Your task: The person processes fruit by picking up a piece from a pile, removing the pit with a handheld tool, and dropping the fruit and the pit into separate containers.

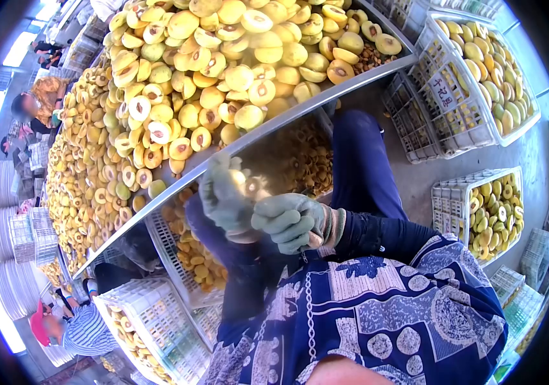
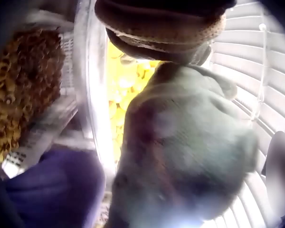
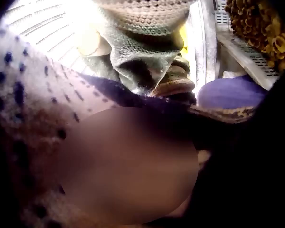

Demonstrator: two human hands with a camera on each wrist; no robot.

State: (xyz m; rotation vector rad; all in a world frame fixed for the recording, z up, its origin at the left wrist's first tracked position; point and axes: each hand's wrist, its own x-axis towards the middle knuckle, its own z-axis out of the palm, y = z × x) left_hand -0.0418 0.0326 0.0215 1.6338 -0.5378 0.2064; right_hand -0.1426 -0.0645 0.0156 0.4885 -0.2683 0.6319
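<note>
In the head view my left hand (image 1: 223, 196), in a grey-green knit glove and blurred, holds a halved apricot (image 1: 252, 187) with its cut side showing. Right beside it, my right hand (image 1: 289, 221) has its gloved fingers curled into a fist; I cannot tell what is inside. The left glove (image 2: 180, 142) fills the middle of the left wrist view. A pale, overexposed apricot piece (image 3: 88, 42) shows by the gloves in the right wrist view. Beyond both hands, halved yellow apricots (image 1: 213, 96) lie heaped on a metal-edged table (image 1: 300, 106).
Crates of apricots stand to the right, one white crate (image 1: 473, 96) stacked high and another crate (image 1: 451, 205) lower. Below the table edge, near my knees, sit crates with apricot pieces (image 1: 200, 263) and brownish pieces (image 1: 310, 160). Other people (image 1: 91, 330) work along the left side.
</note>
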